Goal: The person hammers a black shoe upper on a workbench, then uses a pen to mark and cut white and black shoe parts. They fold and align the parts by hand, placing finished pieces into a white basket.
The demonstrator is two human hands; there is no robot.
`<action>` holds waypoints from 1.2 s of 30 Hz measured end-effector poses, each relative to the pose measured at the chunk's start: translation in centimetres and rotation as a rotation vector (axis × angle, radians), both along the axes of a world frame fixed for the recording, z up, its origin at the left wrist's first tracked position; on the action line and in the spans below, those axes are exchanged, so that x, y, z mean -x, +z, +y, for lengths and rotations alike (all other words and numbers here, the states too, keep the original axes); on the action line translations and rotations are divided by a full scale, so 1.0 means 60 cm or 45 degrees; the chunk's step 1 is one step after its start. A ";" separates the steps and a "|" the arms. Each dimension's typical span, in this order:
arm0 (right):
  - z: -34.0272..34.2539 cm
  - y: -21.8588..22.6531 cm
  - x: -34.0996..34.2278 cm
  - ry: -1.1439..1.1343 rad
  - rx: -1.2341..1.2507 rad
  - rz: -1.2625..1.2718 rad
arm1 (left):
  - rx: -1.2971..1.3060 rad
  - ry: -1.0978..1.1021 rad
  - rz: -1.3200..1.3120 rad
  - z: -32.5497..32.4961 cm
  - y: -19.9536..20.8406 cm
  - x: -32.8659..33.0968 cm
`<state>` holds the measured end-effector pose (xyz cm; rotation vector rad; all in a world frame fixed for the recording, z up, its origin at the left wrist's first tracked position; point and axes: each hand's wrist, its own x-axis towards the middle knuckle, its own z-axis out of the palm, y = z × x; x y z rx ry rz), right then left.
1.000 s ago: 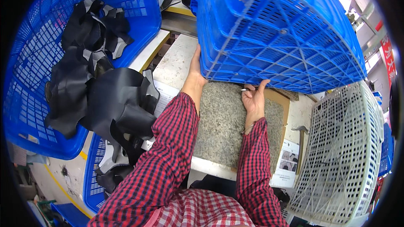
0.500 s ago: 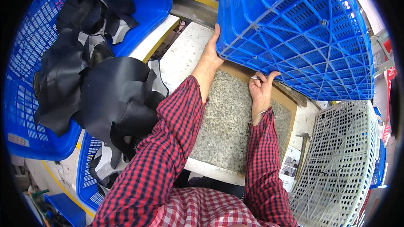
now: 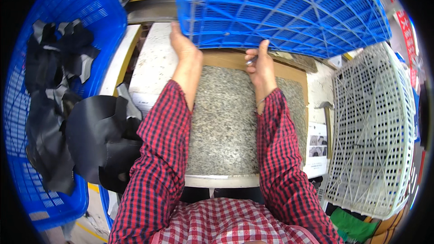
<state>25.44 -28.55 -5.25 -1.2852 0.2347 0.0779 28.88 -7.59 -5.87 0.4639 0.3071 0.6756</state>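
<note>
A large blue plastic basket (image 3: 289,11) is tipped up at the far side of the table, its ribbed underside facing me. My left hand (image 3: 186,49) grips its lower left corner, the fingers partly hidden against the basket. At the lower edge, right of that, is my right hand (image 3: 262,68); its thumb points up against the basket and its fingers are curled. A small silvery ring-like thing shows on those fingers. Beneath my forearms lies a speckled grey stone slab (image 3: 224,122), with brown cardboard (image 3: 226,58) along its far edge.
At left, a big blue basket (image 3: 106,31) holds black leather-like pieces (image 3: 97,131), some hanging over its side. To the right stand a white lattice basket (image 3: 370,131), a hammer (image 3: 328,126) and a printed sheet (image 3: 317,147) on the white table (image 3: 153,58).
The tipped blue basket has swung from a slant to nearly level along its lower edge and shifted left and farther away, both hands moving with it. The view has turned too.
</note>
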 end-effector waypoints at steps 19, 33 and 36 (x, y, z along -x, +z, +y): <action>-0.063 0.047 -0.127 -0.189 -0.305 -0.443 | -1.478 0.059 -0.033 -0.015 -0.008 0.019; -0.079 0.006 -0.083 -0.071 -0.240 -0.623 | -1.713 0.098 0.536 -0.005 -0.053 0.033; -0.092 0.002 -0.047 -0.019 -0.315 -0.611 | -1.775 0.053 0.688 -0.013 -0.051 0.060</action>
